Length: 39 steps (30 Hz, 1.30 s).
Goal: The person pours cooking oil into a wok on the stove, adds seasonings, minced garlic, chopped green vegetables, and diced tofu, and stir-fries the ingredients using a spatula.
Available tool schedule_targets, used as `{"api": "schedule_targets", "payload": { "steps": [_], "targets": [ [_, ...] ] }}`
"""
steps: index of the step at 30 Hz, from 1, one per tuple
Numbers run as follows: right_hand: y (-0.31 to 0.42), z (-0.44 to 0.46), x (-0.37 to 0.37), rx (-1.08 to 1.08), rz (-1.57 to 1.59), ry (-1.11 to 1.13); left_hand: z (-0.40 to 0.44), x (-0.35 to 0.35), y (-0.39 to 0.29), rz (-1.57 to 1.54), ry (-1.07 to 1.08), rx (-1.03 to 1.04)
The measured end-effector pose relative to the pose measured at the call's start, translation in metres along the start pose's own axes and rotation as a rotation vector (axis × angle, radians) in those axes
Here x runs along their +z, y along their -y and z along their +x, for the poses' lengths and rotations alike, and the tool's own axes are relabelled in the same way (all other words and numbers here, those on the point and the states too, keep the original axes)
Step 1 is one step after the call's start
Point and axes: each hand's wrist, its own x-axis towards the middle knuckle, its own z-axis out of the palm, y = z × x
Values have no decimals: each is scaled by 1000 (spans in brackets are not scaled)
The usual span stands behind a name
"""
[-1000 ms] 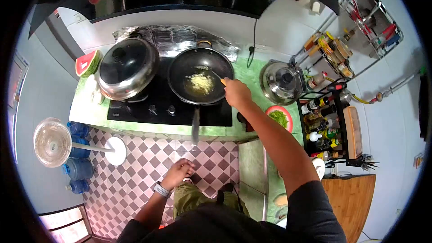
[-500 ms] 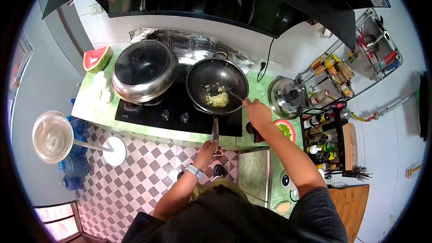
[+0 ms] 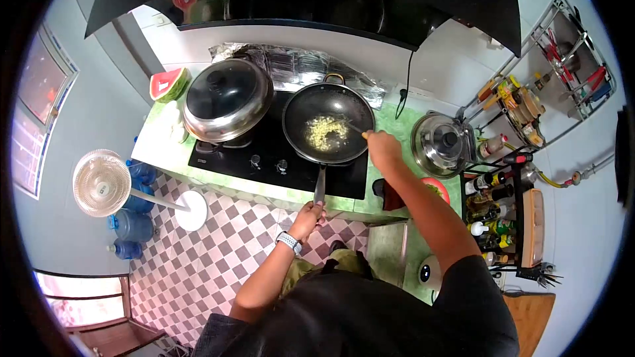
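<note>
I have the left arm angled forward and inward, elbow slightly bent, the wristwatch (image 3: 289,242) facing up. The left hand (image 3: 308,219) is curled around the near end of the wok handle (image 3: 320,186). My right arm stretches nearly straight across the green counter (image 3: 317,196), slanting in from the right; the right hand (image 3: 383,149), back upward, pinches the spatula (image 3: 356,128) by its yellowish grip. The spatula's far end dips into the wok (image 3: 338,102), beside pale yellow minced pieces (image 3: 322,131). I see the wok on the black cooktop (image 3: 304,177), right of the lidded pan (image 3: 225,96).
</note>
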Motion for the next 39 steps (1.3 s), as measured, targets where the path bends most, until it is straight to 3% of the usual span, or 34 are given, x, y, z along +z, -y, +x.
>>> {"api": "schedule_targets", "payload": {
  "steps": [2, 4, 5, 9, 14, 16, 20, 22, 25, 27, 29, 32, 39],
  "targets": [
    [3, 8, -10, 59, 56, 85, 1, 0, 1, 11, -2, 7],
    [5, 23, 6, 53, 21, -10, 1, 1, 0, 4, 11, -16],
    [9, 27, 6, 18, 73, 132, 0, 2, -2, 26, 2, -21],
    [48, -1, 11, -13, 186, 158, 8, -4, 5, 25, 44, -11],
    [44, -63, 0, 25, 139, 59, 13, -9, 6, 4, 73, 7],
    [45, -86, -7, 45, -21, 112, 15, -10, 8, 5, 82, 2],
    [68, -86, 7, 68, -16, 198, 24, -17, 13, 63, 89, 2],
    [86, -71, 30, 192, 25, 50, 24, -21, 14, 90, 117, -12],
    [101, -53, 34, 258, -80, -1, 20, -24, 4, 167, 112, -25],
    [100, -66, 23, 281, 11, -28, 16, -28, 3, 164, 115, 26],
    [105, -92, -12, 297, 153, -71, 14, -30, 1, 151, 119, 85],
    [111, -112, -21, 245, 40, -17, 13, -33, 0, 84, 103, 78],
    [111, -51, 36, 258, 116, -147, 5, -23, -11, 102, 74, 77]
  ]
}}
